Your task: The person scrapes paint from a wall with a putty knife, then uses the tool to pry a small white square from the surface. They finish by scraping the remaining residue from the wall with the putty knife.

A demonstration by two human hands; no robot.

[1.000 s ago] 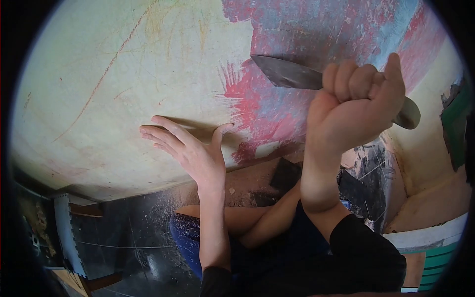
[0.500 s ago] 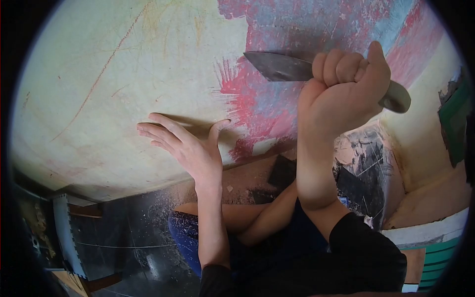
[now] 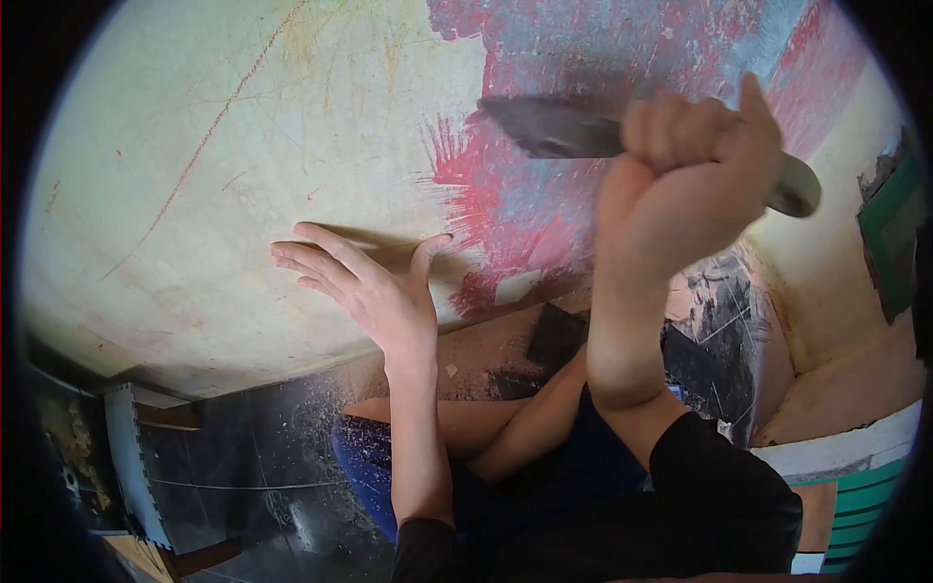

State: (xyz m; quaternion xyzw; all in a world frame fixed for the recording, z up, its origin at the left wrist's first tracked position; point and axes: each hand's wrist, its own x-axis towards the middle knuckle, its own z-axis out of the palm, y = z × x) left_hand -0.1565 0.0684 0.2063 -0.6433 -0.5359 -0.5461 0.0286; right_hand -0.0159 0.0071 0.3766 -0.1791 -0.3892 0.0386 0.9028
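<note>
My right hand, a little smeared by motion, is wrapped in a fist round the handle of a broad knife. Its dark blade points left across the wall, with the tip by the ragged edge between cream paint and the scraped pink and blue patch. The pale handle end sticks out behind the fist, and the thumb points up. Lower on the wall, my left hand lies with fingers stretched out on the cream paint, its thumb reaching toward the pink edge. Nothing is in it.
Paint flakes and dust lie on the dark tiled floor and over my blue shorts. My crossed legs are close under the wall. A dark tile piece rests at its foot. Green peeling material is on the right wall.
My right hand and the knife have shifted slightly to the right, the blade now blurred. My left hand stays in place on the wall.
</note>
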